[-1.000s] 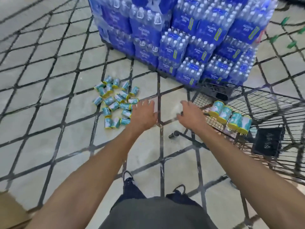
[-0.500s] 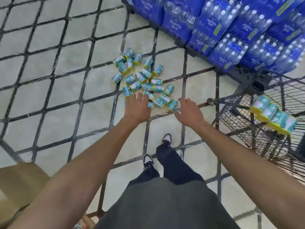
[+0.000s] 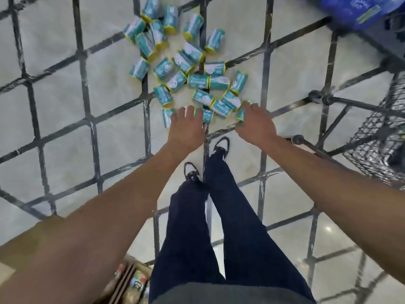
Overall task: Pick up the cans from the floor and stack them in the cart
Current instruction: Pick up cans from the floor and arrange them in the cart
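Many teal cans [image 3: 198, 81] with yellow rims lie on their sides in a loose heap on the pale tiled floor [image 3: 61, 99], and we reach both arms down toward the near edge of that heap. Our left hand [image 3: 186, 128] hovers palm down with its fingers stretched forward and a little spread; its grip is wide and has hold of nothing, though its fingertips [image 3: 190, 109] overlap 2 or 3 of the nearest cans in our view, and we cannot tell whether they touch. Our right hand [image 3: 257, 126] is just beside it, also palm down with relaxed, extended fingers, its grip likewise loose around nothing; a can [image 3: 240, 113] lies right at its fingertips on the thumb side. The rest of the heap spreads ahead of both hands, beyond the fingertips.

Beyond the right hand and off to its outer side stands the wire cart [image 3: 377, 137], only its mesh corner and dark frame bars in view, so we cannot see what it carries. Farther ahead of that hand, at the top corner, a blue wrapped pack [image 3: 350, 9] shows. Behind both hands, nearer to us, are our legs in dark trousers [image 3: 230, 216] and 2 dark shoes with white trim [image 3: 221, 144]. Under our left forearm a brown box [image 3: 24, 246] shows.
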